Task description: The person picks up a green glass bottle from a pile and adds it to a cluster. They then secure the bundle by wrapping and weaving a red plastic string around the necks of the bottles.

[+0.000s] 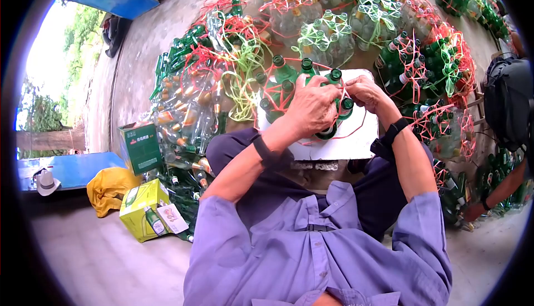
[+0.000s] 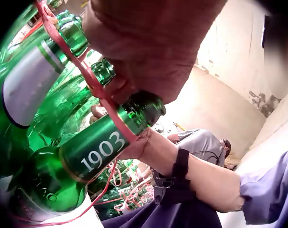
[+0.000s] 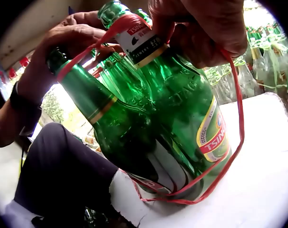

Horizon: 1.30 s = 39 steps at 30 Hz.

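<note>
A cluster of green glass beer bottles (image 3: 144,90) stands upright on a white board (image 1: 361,144) between the person's knees. Red plastic string (image 3: 239,118) crosses the necks and loops low around the bottles. My left hand (image 1: 314,105) lies over the bottle tops, its fingers curled in at the string among the necks; its fingertips are partly hidden. At the right edge of the cluster, my right hand (image 1: 364,93) pinches the string, and a length hangs from its fingers toward the base. One neck label, marked 1903 (image 2: 103,152), faces the left wrist camera.
Bundles of bottles tied with red and green string (image 1: 328,36) stand beyond the board. Loose bottles (image 1: 186,111) lie in a heap at left, near a green carton (image 1: 140,149), a yellow-green carton (image 1: 142,211) and a yellow cloth (image 1: 111,186). Another person (image 1: 506,105) is at right.
</note>
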Each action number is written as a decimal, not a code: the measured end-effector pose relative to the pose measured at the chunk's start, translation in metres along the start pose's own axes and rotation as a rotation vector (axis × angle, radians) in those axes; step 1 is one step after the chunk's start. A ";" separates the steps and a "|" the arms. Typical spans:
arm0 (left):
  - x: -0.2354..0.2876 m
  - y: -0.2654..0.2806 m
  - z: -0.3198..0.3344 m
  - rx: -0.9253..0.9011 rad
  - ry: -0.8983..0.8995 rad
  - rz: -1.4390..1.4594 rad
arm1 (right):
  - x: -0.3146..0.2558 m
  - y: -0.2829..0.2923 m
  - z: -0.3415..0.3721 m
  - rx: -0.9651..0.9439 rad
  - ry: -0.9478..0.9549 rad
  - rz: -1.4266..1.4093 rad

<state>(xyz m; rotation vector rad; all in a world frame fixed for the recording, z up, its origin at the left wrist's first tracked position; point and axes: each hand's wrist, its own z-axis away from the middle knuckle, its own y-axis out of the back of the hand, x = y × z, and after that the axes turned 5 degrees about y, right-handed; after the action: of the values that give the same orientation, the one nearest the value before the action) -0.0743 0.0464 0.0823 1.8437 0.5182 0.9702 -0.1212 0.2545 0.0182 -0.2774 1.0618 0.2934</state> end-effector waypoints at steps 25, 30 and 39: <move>0.008 0.001 -0.018 -0.110 0.270 0.071 | 0.007 0.003 -0.002 -0.069 0.137 0.152; 0.010 0.011 -0.012 0.036 0.256 0.058 | -0.012 0.006 0.014 -0.051 0.068 0.185; 0.024 0.023 0.000 0.105 0.279 0.011 | 0.005 0.013 0.008 -0.161 0.049 -0.027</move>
<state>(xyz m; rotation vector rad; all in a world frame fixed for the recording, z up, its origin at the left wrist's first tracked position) -0.0616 0.0530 0.1119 1.8140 0.7402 1.2366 -0.1174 0.2704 0.0163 -0.4450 1.0832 0.3506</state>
